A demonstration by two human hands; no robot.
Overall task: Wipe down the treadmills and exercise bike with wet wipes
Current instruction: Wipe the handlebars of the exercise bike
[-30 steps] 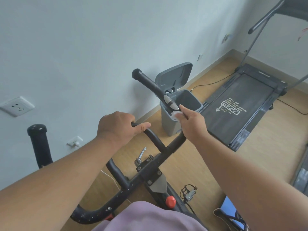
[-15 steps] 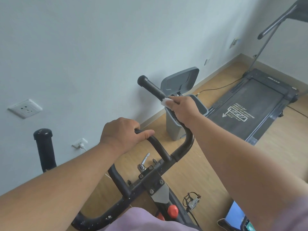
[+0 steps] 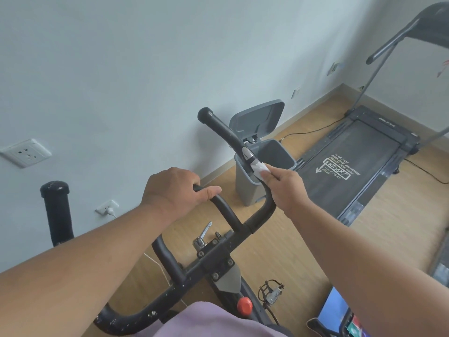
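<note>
The exercise bike's black handlebar (image 3: pixel 226 212) fills the middle of the view. My left hand (image 3: pixel 173 190) grips its inner loop bar. My right hand (image 3: pixel 285 187) pinches a white wet wipe (image 3: pixel 260 168) wrapped round the right handlebar arm, just below the silver pulse sensor (image 3: pixel 247 153). The right arm's tip (image 3: pixel 206 115) points up toward the wall. The left arm's grip (image 3: pixel 57 212) stands at the left. A dark treadmill (image 3: pixel 352 171) lies on the floor at the right.
An open grey pedal bin (image 3: pixel 247 190) stands against the wall behind the handlebar. A second treadmill's edge (image 3: pixel 441 261) shows at the far right. A pedal (image 3: pixel 271 291), red knob (image 3: pixel 243 304) and wall sockets (image 3: pixel 25 153) are in view. Cables run along the wooden floor.
My right hand with the wipe slid up the right handlebar arm toward its tip, then came back down to just below the silver sensor. My left hand kept its grip.
</note>
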